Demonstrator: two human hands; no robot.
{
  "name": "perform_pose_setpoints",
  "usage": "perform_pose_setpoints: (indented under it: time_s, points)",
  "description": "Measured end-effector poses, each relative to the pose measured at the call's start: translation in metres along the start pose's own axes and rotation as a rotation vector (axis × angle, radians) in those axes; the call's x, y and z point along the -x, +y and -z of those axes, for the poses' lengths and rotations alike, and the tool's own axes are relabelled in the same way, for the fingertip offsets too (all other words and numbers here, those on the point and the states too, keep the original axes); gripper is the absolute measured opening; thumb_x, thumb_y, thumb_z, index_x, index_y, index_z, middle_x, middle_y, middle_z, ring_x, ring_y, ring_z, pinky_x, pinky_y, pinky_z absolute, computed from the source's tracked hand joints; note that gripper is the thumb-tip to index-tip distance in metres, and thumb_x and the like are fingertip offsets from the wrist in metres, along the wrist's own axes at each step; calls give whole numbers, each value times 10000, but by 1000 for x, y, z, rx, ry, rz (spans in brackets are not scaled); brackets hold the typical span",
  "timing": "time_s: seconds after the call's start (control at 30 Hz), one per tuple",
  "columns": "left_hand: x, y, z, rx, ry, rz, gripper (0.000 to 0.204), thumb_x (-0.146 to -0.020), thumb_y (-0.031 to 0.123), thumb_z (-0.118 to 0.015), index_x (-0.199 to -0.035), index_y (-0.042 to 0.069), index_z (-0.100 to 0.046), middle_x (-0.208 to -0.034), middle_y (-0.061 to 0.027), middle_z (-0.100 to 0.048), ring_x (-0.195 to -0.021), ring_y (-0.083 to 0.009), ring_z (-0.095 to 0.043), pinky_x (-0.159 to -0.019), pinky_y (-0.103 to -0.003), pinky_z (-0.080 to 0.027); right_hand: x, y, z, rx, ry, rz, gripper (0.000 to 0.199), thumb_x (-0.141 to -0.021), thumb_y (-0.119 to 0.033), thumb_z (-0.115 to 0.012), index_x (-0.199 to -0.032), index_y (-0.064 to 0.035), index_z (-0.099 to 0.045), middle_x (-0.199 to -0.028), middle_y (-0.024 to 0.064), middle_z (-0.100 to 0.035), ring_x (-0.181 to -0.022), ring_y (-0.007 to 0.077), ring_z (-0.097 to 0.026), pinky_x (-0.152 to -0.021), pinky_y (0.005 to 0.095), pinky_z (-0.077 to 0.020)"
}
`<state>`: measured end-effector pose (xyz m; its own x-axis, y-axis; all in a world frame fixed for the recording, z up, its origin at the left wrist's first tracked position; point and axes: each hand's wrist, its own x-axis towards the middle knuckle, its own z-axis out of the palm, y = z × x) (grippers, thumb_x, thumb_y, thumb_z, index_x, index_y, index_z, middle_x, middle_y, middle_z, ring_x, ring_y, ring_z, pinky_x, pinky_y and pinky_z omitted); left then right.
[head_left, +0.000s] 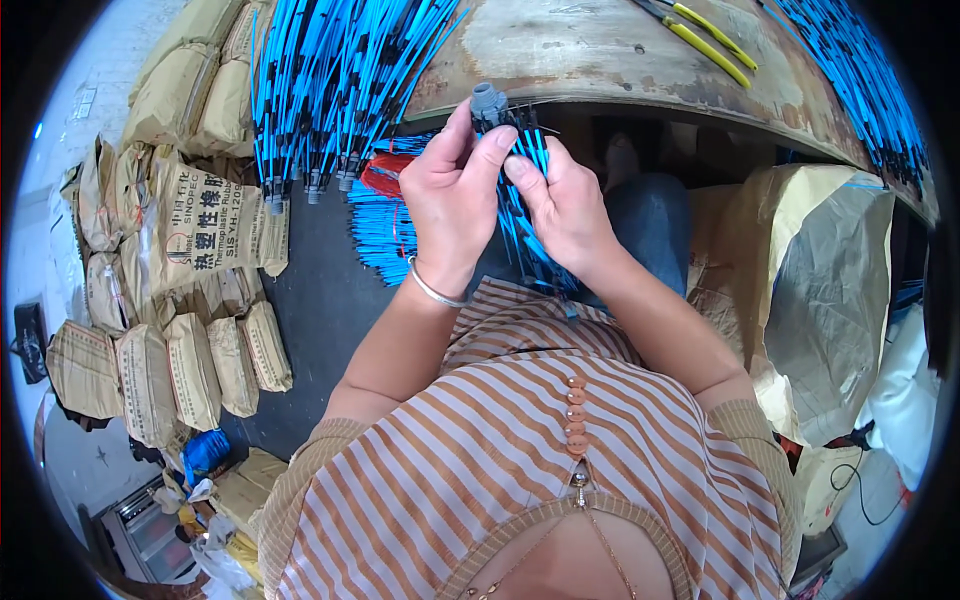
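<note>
My left hand [450, 195], with a bracelet at the wrist, grips a grey plastic connector [488, 103] between thumb and fingers. Its round open end points up and away from me. Thin blue wires [515, 228] with black sleeves run from it down over my lap. Close beside it, my right hand [568, 208] pinches those wires just below the connector, thumb toward the other thumb. The fingertips partly hide where wires and connector meet.
A bundle of similar blue wires [345, 85] with grey connectors hangs over the wooden table's [560, 50] left edge. Yellow-handled pliers [712, 48] lie on top. More blue wires [860, 85] are at far right. Brown paper sacks [170, 200] stand left; an open lined sack [825, 300] stands right.
</note>
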<state>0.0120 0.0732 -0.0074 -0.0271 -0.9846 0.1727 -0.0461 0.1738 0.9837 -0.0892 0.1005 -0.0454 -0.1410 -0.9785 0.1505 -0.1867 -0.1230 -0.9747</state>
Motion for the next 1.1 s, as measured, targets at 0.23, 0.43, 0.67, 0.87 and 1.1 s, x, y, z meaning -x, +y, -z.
perform_pose_setpoints:
  time_s: [0.23, 0.43, 0.67, 0.87, 1.1]
  points:
    - [6, -7, 18, -18, -15, -55, 395, -805, 11, -655, -1178, -58, -546, -931, -10, -631, -792, -36, -526, -712, -176, -447, 6, 12, 0, 265, 91, 357, 233, -899, -219, -534, -1001, -12, -504, -693, 161, -586, -631, 320, -599, -591, 384, -464]
    - [4, -22, 35, 118, -53, -122, 394, -792, 4, -666, -1168, -48, -560, -906, -7, -630, -774, -29, -522, -699, -168, -440, -11, 3, 16, 184, -206, 286, 204, -896, -193, -532, -898, 0, -468, -685, 199, -567, -622, 373, -568, -560, 411, -446]
    - [0, -14, 41, 20, -88, -137, 336, -786, -2, -670, -1110, -52, -593, -875, -9, -633, -748, -29, -524, -676, -166, -436, -18, -2, 11, 203, -367, 83, 209, -916, -191, -496, -848, 2, -454, -631, 197, -531, -576, 375, -535, -541, 399, -435]
    - [3, -6, 33, 50, 12, -21, 248, -790, -2, -666, -1031, -41, -619, -866, -1, -632, -731, -29, -524, -640, -163, -427, -9, 0, 2, 239, -264, 322, 225, -933, -191, -470, -816, -1, -443, -606, 193, -500, -530, 345, -511, -512, 394, -415]
    - [1, -1, 40, 216, -140, -42, 273, -782, 21, -685, -1045, -15, -619, -815, 22, -604, -689, -15, -498, -599, -153, -405, -19, 5, 18, 125, -404, 338, 226, -936, -183, -463, -802, -2, -444, -590, 180, -494, -522, 332, -518, -499, 376, -422]
